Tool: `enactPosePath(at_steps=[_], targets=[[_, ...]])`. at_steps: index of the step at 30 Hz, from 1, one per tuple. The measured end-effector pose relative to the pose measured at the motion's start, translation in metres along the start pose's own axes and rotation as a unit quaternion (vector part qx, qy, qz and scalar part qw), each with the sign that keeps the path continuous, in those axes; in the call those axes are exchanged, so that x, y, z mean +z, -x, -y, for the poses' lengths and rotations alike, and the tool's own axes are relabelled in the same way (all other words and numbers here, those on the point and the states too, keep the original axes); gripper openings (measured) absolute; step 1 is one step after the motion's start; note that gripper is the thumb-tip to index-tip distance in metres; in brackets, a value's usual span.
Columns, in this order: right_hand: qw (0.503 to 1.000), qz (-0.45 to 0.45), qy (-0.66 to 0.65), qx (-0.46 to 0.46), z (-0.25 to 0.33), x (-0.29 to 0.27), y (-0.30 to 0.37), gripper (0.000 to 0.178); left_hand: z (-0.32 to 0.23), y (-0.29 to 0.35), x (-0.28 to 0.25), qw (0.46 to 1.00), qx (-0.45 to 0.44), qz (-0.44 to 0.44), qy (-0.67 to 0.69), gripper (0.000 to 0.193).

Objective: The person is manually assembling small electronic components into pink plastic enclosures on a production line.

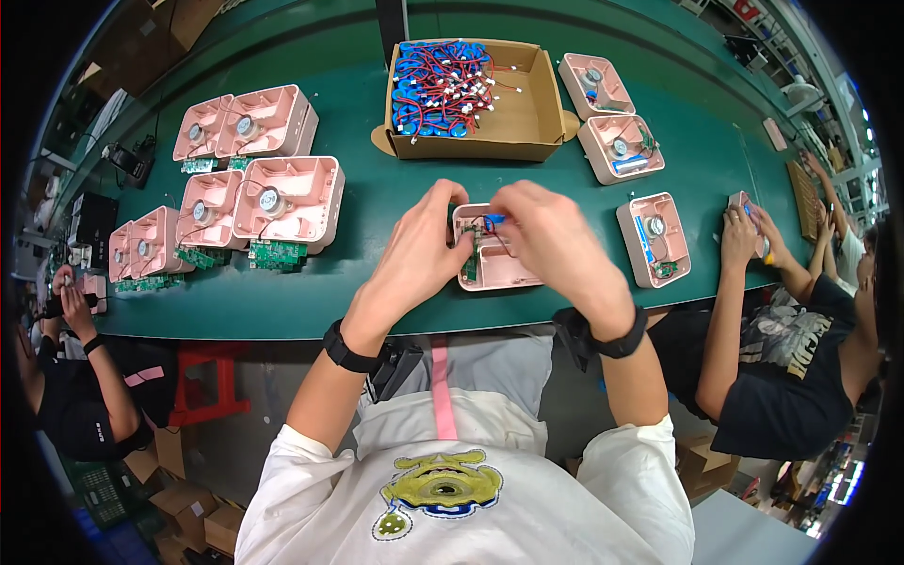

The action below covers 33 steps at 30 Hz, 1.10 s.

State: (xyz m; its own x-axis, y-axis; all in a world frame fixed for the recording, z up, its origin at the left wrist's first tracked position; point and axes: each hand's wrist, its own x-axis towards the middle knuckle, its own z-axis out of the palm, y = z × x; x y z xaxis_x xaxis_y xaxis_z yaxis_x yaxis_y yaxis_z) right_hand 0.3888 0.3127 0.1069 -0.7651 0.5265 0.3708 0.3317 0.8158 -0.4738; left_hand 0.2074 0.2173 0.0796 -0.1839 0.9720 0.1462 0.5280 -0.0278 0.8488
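Observation:
In front of me an open pink plastic housing [506,274] lies on the bench. My left hand [422,237] grips its left wall, with the thumb reaching inside to a green circuit board [470,252]. Over the far part of the housing, my right hand [554,235] is closed, its fingertips pinching a blue battery [493,219] of which only a small part shows. Thin wires run beneath the right fingers. That hand covers the housing's right side and much of its inside.
Beyond my hands stands a cardboard box [533,141] of blue batteries [424,85] with red and black leads. Several pink housings with round speakers stand at left [287,202] and right [653,240] on the green bench [395,315]. People work on both sides [791,367].

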Motion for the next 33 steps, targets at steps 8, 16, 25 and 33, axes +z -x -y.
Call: enactPosePath(at_steps=[8, 16, 25, 33], targets=[[0.99, 0.055, 0.077, 0.103, -0.019, -0.029, 0.018, 0.014, 0.012, 0.003, 0.002, 0.994, -0.051, 0.062, 0.068, 0.041], [0.992, 0.057, 0.109, 0.033, -0.03, -0.03, 0.017, 0.015, 0.016, 0.001, 0.003, 0.991, -0.065, 0.073, 0.091, 0.04], [0.998, 0.03, 0.057, 0.0, -0.039, -0.028, 0.021, 0.018, 0.0, -0.005, 0.005, 0.981, 0.133, 0.024, -0.137, 0.024], [0.998, 0.034, 0.036, 0.032, -0.042, -0.031, 0.025, 0.019, 0.006, -0.004, 0.011, 0.964, 0.203, -0.016, -0.172, 0.013]])
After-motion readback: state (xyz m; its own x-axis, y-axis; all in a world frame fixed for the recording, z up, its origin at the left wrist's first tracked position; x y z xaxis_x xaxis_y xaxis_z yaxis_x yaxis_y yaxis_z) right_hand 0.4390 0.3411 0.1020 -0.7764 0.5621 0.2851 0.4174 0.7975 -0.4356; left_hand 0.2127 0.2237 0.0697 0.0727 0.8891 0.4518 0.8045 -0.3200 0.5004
